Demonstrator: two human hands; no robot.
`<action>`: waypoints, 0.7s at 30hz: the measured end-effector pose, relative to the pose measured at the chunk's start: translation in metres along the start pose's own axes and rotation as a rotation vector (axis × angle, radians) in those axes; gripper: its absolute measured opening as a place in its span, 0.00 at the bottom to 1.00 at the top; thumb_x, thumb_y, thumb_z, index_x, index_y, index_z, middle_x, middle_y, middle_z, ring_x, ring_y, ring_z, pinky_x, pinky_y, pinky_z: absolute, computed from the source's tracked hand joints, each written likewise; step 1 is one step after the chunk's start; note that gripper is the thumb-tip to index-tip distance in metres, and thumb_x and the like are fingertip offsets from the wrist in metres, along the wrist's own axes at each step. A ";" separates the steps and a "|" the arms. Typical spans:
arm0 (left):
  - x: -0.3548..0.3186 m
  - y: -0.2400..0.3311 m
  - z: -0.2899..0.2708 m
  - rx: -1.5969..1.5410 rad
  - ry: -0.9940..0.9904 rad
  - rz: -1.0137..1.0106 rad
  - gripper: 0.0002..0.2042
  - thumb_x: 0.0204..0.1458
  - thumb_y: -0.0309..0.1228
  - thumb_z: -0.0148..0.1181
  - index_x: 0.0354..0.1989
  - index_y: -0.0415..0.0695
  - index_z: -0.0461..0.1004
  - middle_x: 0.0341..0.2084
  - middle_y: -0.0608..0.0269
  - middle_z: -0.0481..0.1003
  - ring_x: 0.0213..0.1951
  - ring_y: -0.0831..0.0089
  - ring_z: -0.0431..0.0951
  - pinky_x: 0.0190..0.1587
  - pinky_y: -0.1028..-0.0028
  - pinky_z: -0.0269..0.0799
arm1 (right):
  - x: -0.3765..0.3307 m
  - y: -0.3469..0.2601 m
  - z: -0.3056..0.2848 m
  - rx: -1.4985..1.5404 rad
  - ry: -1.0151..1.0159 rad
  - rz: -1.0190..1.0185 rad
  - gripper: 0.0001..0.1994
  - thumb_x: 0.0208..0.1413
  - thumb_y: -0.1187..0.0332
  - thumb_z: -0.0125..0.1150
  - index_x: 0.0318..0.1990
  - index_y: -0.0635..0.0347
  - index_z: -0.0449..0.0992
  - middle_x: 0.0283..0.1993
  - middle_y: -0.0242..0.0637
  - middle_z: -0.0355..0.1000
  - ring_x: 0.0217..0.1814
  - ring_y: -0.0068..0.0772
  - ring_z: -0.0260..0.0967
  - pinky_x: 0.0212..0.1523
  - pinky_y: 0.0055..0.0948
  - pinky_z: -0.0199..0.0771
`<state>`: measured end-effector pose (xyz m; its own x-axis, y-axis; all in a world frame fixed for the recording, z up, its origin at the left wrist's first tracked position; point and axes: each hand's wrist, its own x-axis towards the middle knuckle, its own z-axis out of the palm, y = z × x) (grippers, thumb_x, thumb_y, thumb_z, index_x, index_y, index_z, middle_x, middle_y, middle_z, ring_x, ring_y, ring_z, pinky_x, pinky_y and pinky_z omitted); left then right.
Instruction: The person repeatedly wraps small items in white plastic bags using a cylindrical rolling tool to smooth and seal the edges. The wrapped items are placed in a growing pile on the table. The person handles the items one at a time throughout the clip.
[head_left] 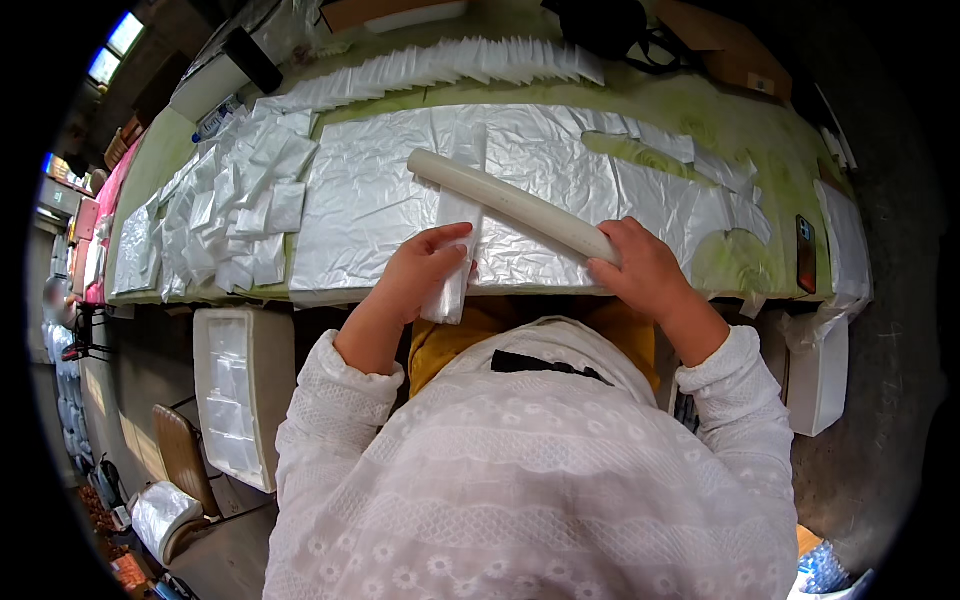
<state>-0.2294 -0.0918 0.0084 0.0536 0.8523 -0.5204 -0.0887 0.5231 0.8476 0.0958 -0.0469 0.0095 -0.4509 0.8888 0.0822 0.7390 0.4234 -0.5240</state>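
Observation:
My right hand (648, 268) is closed around the near end of a long white tube (512, 201), which slants away to the upper left above the table. With my left hand (424, 272) I pinch a folded strip of clear plastic film (449, 298) at the table's front edge. The strip runs away from me, passing under the tube. Beneath both lies a wide, wrinkled sheet of shiny translucent plastic (365, 190), spread over the green table cover.
A heap of small folded plastic packets (245, 200) lies left on the table. Along the back stands a long row of packets (450, 68). A phone (806, 254) rests near the right edge. Below left is a white foam box (270, 400) with packets inside; a brown chair (183, 455) stands beside it.

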 end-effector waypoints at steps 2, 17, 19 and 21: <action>-0.016 -0.011 -0.005 0.072 -0.016 -0.051 0.18 0.61 0.27 0.58 0.60 0.40 0.76 0.45 0.58 0.79 0.43 0.74 0.80 0.46 0.73 0.77 | 0.005 0.010 0.001 -0.024 0.042 0.002 0.20 0.53 0.60 0.66 0.51 0.59 0.76 0.44 0.46 0.73 0.47 0.55 0.73 0.49 0.46 0.75; -0.032 -0.049 0.014 -0.013 0.025 0.065 0.15 0.62 0.26 0.60 0.56 0.41 0.80 0.43 0.66 0.80 0.39 0.81 0.77 0.44 0.79 0.74 | 0.063 -0.074 0.083 -0.002 0.046 -0.538 0.26 0.64 0.59 0.58 0.69 0.49 0.69 0.78 0.36 0.57 0.83 0.48 0.44 0.79 0.56 0.40; -0.039 -0.046 0.015 0.044 0.046 0.046 0.14 0.62 0.25 0.60 0.56 0.41 0.80 0.42 0.66 0.80 0.38 0.80 0.78 0.43 0.78 0.76 | 0.081 -0.064 0.101 -0.157 -0.032 -0.446 0.26 0.66 0.58 0.55 0.70 0.49 0.68 0.78 0.36 0.56 0.83 0.46 0.43 0.80 0.57 0.38; -0.050 -0.053 0.014 0.055 -0.028 -0.054 0.14 0.63 0.25 0.60 0.56 0.41 0.79 0.40 0.65 0.80 0.38 0.80 0.78 0.42 0.78 0.77 | 0.095 -0.060 0.105 -0.189 -0.127 -0.352 0.25 0.68 0.57 0.50 0.71 0.49 0.67 0.80 0.35 0.54 0.84 0.44 0.42 0.80 0.58 0.35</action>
<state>-0.2131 -0.1623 -0.0093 0.0849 0.8220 -0.5631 -0.0304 0.5670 0.8231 -0.0434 -0.0063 -0.0402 -0.7419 0.6603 0.1169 0.6023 0.7328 -0.3166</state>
